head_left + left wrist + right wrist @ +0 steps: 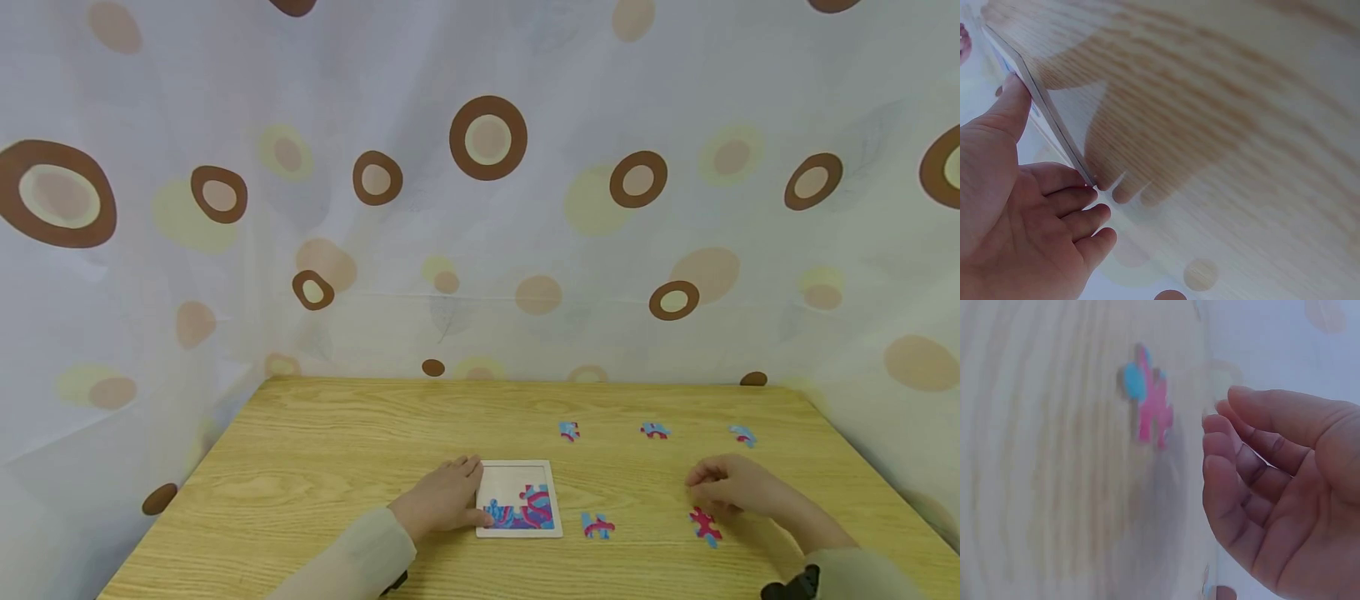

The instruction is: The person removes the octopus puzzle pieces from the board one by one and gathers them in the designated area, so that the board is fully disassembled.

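Note:
A white square tray [557,500] holds joined blue, pink and purple puzzle pieces [525,515] along its bottom and right side; its upper left is bare. My left hand [444,498] rests along the tray's left side, thumb over the rim at the lower left, fingers at the upper left corner. The left wrist view shows this hand [1029,206] with fairly straight fingers beside the tray's edge [1060,128]. My right hand [742,486] hovers by a pink piece with a blue knob [705,525]. In the right wrist view its relaxed fingers are apart from the piece [1155,403], holding nothing.
One loose piece [597,526] lies right of the tray. Farther back are three more, at the middle [569,431], right of it [655,430] and far right [743,436]. A patterned curtain [487,250] hangs behind the wooden table [337,433].

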Demonstrator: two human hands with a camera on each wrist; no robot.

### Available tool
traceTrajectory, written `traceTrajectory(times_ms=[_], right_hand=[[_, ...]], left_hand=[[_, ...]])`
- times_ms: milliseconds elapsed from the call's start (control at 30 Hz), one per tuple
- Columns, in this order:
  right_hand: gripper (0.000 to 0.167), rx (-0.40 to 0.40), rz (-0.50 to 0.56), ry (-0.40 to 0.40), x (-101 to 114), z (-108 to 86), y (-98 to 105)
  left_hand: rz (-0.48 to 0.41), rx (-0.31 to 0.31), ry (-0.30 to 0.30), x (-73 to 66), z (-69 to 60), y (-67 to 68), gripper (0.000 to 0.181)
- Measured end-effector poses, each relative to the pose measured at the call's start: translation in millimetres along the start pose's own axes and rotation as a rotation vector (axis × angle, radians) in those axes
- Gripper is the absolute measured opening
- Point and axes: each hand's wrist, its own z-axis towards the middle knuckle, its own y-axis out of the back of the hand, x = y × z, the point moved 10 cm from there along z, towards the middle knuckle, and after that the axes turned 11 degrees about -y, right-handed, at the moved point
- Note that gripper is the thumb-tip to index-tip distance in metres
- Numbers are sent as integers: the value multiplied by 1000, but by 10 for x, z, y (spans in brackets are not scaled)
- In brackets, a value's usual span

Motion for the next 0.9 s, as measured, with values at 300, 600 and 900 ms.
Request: traceTrajectory(times_ms=[300,600,900], right_hand=[[26,-47,-25,67,482,201,-164],[16,-7,-60,133,861,468,-540],[10,40,-143,253,1123,672,-984]], left_hand=[[-12,2,-2,-9,-4,3,79],[-25,-1,5,-16,-19,16,79],[-12,-3,4,-11,-14,11,79]])
